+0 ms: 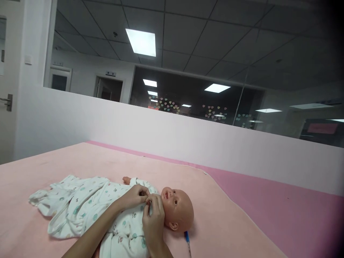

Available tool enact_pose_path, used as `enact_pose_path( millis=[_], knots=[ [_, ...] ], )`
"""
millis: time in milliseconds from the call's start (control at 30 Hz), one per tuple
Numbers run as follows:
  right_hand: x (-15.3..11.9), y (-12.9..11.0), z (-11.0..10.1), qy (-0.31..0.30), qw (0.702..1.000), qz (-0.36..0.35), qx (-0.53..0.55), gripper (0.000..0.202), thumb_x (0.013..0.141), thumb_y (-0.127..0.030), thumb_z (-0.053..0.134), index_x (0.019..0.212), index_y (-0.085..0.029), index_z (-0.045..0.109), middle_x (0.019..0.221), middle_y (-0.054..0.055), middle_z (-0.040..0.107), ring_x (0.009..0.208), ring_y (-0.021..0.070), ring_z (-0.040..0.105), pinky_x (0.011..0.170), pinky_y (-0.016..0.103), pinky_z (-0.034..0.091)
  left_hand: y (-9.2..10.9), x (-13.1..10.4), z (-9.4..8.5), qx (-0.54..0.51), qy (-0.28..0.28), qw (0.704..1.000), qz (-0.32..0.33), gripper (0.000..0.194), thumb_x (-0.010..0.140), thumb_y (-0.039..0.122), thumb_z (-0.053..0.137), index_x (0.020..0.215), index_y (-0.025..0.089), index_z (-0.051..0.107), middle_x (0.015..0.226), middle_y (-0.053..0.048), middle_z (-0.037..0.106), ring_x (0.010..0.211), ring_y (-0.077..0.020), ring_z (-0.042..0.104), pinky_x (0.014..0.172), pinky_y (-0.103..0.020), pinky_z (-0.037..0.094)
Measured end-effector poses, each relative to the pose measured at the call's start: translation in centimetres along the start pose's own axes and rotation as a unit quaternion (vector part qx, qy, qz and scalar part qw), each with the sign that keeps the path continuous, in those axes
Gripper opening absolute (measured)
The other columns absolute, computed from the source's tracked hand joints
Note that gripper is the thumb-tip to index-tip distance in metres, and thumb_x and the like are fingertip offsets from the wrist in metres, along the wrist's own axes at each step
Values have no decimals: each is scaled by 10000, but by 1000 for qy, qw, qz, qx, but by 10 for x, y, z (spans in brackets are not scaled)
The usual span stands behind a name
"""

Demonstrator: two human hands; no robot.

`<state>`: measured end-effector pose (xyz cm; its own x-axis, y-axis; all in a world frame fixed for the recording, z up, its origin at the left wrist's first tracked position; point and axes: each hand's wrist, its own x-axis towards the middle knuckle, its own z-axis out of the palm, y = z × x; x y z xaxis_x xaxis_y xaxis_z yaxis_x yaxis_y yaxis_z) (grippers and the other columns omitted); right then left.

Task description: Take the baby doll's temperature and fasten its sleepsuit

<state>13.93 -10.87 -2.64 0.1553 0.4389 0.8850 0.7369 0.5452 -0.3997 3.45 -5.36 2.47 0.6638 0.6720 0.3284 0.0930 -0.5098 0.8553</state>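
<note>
A baby doll lies on its back, its bald head to the right and its mouth open. It wears a white baby romper printed with small green and brown figures. My left hand is closed in a pinch at the romper's neckline, below the doll's chin. Right beside it, my right hand pinches the same spot, its fingers bent against the doll's cheek. The fingertips nearly meet, and the bit of cloth or fastener between them is hidden. One doll hand sticks out of the far sleeve.
A peach blanket covers the pink mat under the doll. Near the doll's head lies a thin cord with a blue end. A white low wall with glass above it stands behind; a door is at left.
</note>
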Motion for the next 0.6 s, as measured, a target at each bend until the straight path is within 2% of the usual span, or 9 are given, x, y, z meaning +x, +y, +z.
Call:
enact_pose_path(
  millis=[167, 300, 600],
  knots=[
    [3, -1, -1, -10, 1000, -2, -7, 211, 753, -28, 341, 756, -204, 459, 755, 17, 496, 717, 149, 477, 646, 274, 412, -11, 5, 2, -73, 30, 997, -7, 153, 629, 143, 515, 730, 113, 625, 613, 7, 549, 590, -116, 467, 547, -213, 344],
    [4, -4, -3, -11, 1000, -3, -3, 212, 754, -29, 347, 754, -199, 473, 763, 16, 505, 737, 148, 479, 666, 276, 408, -19, 8, 0, -127, 51, 991, -5, 164, 638, 161, 516, 765, 115, 609, 570, 23, 523, 541, -98, 449, 520, -206, 329],
    [3, -7, -4, -18, 999, 26, 28, 183, 808, -78, 354, 767, -200, 483, 770, 16, 502, 745, 146, 464, 696, 294, 401, -7, 1, -1, -87, 31, 996, -18, 152, 671, 188, 548, 743, 113, 658, 659, -15, 609, 665, -143, 530, 615, -233, 384]
  ],
)
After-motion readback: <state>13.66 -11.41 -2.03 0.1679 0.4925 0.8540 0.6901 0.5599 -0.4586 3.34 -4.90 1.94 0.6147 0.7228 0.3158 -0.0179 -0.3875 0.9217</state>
